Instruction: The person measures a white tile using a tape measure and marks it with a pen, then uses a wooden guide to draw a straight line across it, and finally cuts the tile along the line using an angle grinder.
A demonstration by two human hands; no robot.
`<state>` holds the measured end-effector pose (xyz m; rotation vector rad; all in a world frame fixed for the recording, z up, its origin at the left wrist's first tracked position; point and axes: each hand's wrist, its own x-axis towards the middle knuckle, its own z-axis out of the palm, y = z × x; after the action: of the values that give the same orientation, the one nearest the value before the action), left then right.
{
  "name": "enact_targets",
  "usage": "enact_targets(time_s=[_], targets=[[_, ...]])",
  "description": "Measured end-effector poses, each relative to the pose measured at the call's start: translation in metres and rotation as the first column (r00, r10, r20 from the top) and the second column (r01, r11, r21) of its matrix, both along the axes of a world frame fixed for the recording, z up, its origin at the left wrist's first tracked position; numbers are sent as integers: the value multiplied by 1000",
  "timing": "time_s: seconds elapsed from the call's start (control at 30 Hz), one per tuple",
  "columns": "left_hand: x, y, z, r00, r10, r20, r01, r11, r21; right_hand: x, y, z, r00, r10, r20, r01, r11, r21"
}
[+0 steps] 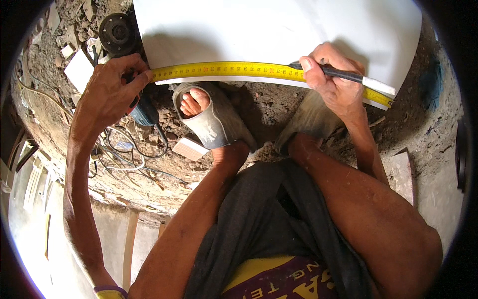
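Note:
A yellow tape measure is stretched along the near edge of a large white panel, its metal end beyond the panel's right corner. My left hand is closed around the tape at its left end; the fingers mostly hide a dark and red part that may be its case. My right hand pinches a black pen with a white end. Its thumb presses near the tape, and the pen's dark tip points left over the tape's upper edge.
A power tool with a black disc and a teal body lies by my left hand, its cord trailing. Tangled wires, a tile piece and rubble surround my feet in grey slippers. A board lies right.

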<state>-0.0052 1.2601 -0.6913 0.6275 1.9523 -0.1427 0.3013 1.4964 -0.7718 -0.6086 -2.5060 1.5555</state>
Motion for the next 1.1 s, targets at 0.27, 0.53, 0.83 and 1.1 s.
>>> enact_targets(time_s=[0.27, 0.53, 0.83, 1.1], targets=[[-1, -3, -3, 1000, 6, 5, -6, 1000, 2, -2, -2, -1, 1000, 10, 12, -11, 1000, 13], [-3, -5, -5, 1000, 10, 20, -11, 1000, 19, -5, -4, -3, 1000, -5, -26, 7, 998, 68], [-4, -5, -5, 1000, 9, 10, -9, 1000, -4, -5, -4, -4, 999, 21, -40, -18, 997, 77], [-2, 0, -2, 999, 26, 26, -26, 1000, 3, -5, -5, -3, 999, 12, -53, -7, 996, 84]])
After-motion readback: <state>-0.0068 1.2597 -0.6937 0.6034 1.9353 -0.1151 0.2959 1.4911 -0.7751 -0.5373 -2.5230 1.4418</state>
